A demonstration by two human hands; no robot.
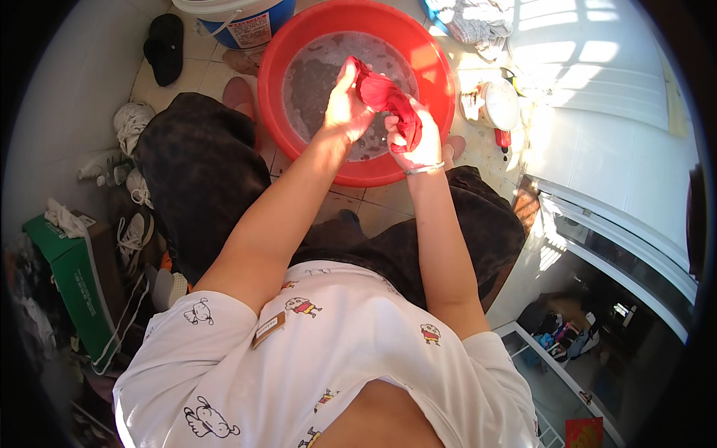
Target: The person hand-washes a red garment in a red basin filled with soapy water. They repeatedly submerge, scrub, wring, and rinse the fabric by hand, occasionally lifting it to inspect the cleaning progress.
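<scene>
A bunched, wet-looking red cloth (383, 94) stretches between my two hands above a big red plastic basin (274, 120). My left hand (348, 106) grips its upper left end, thumb pointing up. Around the lower right end of the cloth my right hand (419, 134) is closed, a bracelet (424, 168) on its wrist. Greyish water with suds (313, 84) lies in the basin below. The basin stands on the tiled floor between my feet, in front of my knees.
A blue and white bucket (246, 28) and a black slipper (164, 50) are at the upper left. Right of the basin stands a lidded tub (500, 105), with a small red bottle (503, 138) beside it. Shoes (134, 235) and a green box (73, 280) line the left wall.
</scene>
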